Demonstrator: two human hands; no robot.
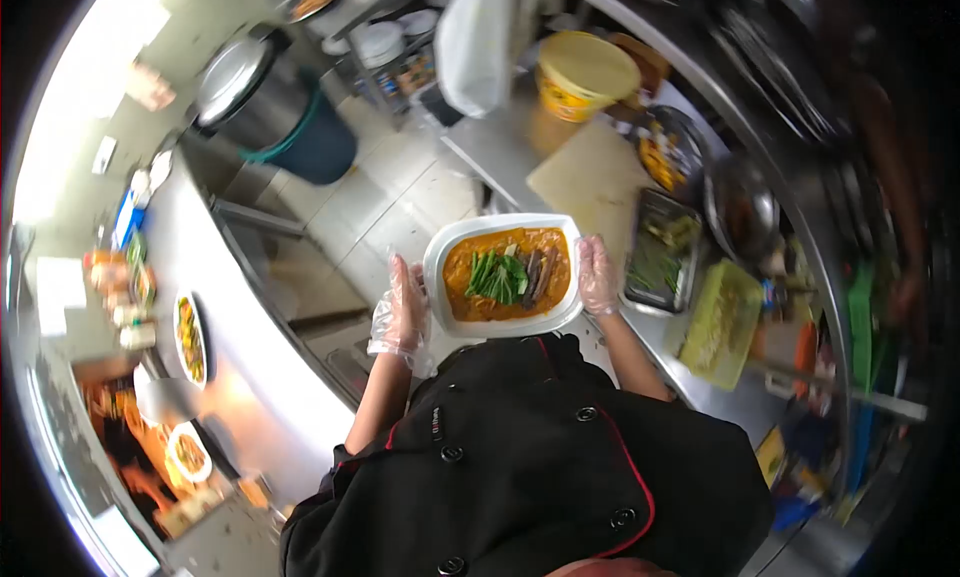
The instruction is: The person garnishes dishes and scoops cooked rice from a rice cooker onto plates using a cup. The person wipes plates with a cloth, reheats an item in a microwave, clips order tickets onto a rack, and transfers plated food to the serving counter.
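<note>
Between my two hands, in front of my chest, is a white serving bowl (pixel 436 295) with rounded corners. It holds an orange-brown stew (pixel 480 252), topped with green leafy vegetables (pixel 500 279) and dark brown strips (pixel 540 275). My left hand (pixel 405 307), in a clear plastic glove, grips the bowl's left side. On the opposite side, my right hand (pixel 597 277), gloved the same way, closes on the rim. The bowl is held up above the floor. Parts of the fingers are hidden beneath it.
On the left counter (pixel 270 347) stands an oblong dish of food (pixel 190 339). To the right, a steel table carries a cutting board (pixel 590 182), a yellow tub (pixel 585 72), a metal tray of greens (pixel 662 252) and a green-yellow container (pixel 722 322). A large lidded bin (pixel 300 127) stands ahead.
</note>
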